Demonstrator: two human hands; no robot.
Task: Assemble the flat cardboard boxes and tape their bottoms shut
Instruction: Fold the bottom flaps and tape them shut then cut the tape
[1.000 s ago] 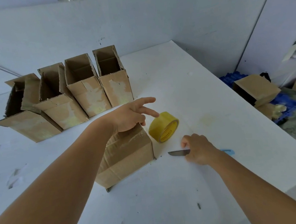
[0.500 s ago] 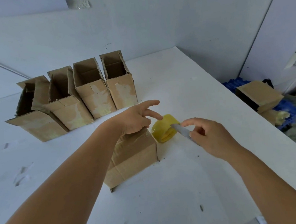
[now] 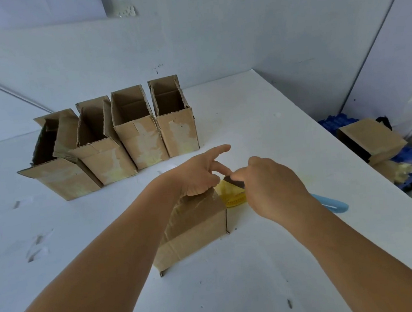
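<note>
Right hand (image 3: 269, 189) grip is closed round a blue-handled knife (image 3: 332, 204), the dark blade tip showing at the fingers, beside the left hand's finger. Left hand (image 3: 197, 175) rests on top of the upturned cardboard box (image 3: 195, 229), its lower fingers curled at the far edge with forefinger extended; whether they pinch the tape strand cannot be told. The box stands on the white table (image 3: 259, 114) directly before the person, clear tape visible across its upward face. A yellow tape roll (image 3: 232, 196) lies on the table just behind the box, partly hidden by both hands.

Step in hand, as judged: cutting the tape free of the roll once the bottom seam is covered. The next move calls for the strand to be held taut and the blade drawn across it away from the left fingers, which are very close to the edge.

Four assembled boxes (image 3: 131, 135) stand in a row at the back, open ends up.
</note>
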